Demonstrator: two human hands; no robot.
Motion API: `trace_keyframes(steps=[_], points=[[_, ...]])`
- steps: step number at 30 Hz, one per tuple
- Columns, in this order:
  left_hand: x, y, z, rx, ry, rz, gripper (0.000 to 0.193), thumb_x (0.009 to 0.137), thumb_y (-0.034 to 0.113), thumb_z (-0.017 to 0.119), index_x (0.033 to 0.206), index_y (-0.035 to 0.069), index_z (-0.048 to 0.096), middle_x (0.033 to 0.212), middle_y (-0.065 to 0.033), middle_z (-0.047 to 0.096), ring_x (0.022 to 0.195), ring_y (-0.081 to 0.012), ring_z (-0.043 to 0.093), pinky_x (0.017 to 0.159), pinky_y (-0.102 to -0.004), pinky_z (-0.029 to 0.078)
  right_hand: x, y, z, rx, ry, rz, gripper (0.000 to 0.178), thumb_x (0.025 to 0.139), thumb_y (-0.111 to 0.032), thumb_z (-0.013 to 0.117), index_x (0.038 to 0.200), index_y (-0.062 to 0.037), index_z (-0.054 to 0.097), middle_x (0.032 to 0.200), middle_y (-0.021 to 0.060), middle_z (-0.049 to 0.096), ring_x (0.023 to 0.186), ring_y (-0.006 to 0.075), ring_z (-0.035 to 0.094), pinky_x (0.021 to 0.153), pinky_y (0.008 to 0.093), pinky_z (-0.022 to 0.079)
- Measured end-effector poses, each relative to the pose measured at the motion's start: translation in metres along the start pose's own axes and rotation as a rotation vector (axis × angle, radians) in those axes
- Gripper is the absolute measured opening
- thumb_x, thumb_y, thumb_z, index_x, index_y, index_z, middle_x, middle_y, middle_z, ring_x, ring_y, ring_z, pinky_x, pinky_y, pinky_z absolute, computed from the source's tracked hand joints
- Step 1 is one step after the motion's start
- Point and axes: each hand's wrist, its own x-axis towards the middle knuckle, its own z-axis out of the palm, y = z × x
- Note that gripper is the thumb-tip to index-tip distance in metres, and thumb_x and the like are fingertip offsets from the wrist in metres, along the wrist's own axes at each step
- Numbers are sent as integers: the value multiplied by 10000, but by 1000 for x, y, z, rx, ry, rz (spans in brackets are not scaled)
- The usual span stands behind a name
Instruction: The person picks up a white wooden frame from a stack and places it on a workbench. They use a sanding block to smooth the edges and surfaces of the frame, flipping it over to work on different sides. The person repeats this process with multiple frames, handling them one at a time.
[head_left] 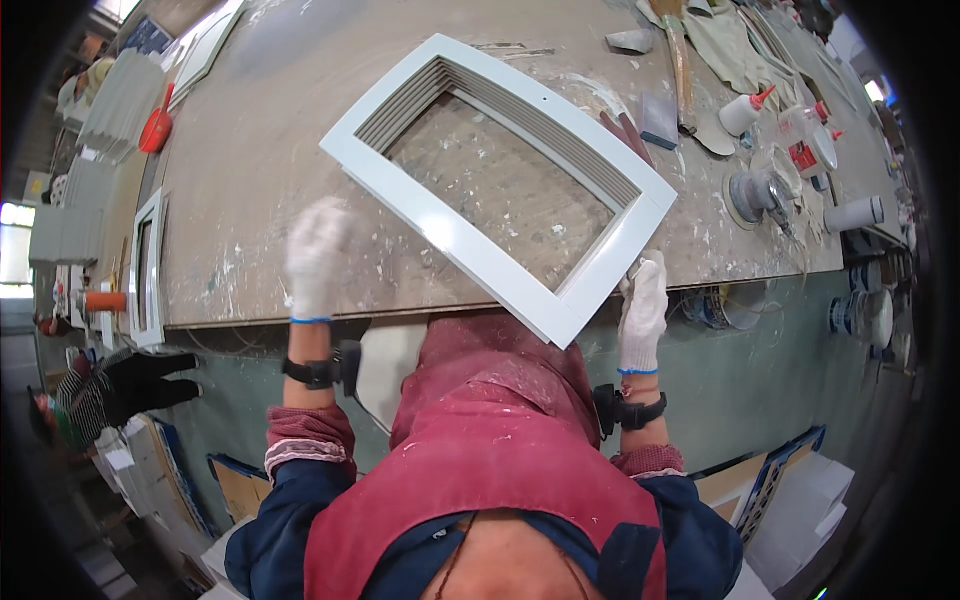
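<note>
A glossy white rectangular frame (420,215) lies slanted on the worktable, with stepped ridges along its inner walls and a large opening in the middle. Its near corner juts over the table's front edge. My right hand (645,310), in a white knitted glove, is closed at the frame's lower right side, its fingers curled against that edge. My left hand (318,250), gloved the same way, hovers left of the frame, apart from it. Motion smears its fingers, so their pose is unclear. Nothing shows in it.
The stained worktable (240,200) carries a grey-blue block (659,121), a brush (680,80), white red-tipped bottles (740,115) and a round sander (750,195) at right. At left are a red scoop (157,128), a smaller white frame (148,270) and stacked white panels (120,105). A person (120,395) stands beyond.
</note>
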Motion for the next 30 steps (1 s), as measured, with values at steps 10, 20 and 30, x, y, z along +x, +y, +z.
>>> trace_keyframes(steps=[10, 20, 30], points=[[162, -59, 8, -688, -107, -269, 637, 931, 522, 509, 1224, -42, 547, 1151, -141, 624, 1003, -223, 623, 877, -333, 520, -14, 3, 46, -18, 239, 73, 496, 1014, -444, 335, 1242, -23, 465, 1092, 75, 566, 957, 132, 565, 828, 294, 481], [103, -63, -27, -635, -53, -344, 740, 925, 579, 474, 1344, -29, 432, 1218, -146, 579, 1086, -222, 573, 925, -367, 466, 72, -38, 51, -159, -71, -21, 498, 1035, -406, 284, 1271, -3, 455, 1063, 112, 606, 910, 172, 601, 791, 318, 507], [-18, -47, -66, -436, 185, -555, 536, 965, 400, 514, 1317, -1, 469, 1231, -90, 562, 1105, -193, 555, 931, -343, 461, 169, -29, 61, 97, -278, 368, 550, 958, -529, 460, 1235, -60, 537, 935, 36, 625, 744, 106, 607, 634, 245, 530]])
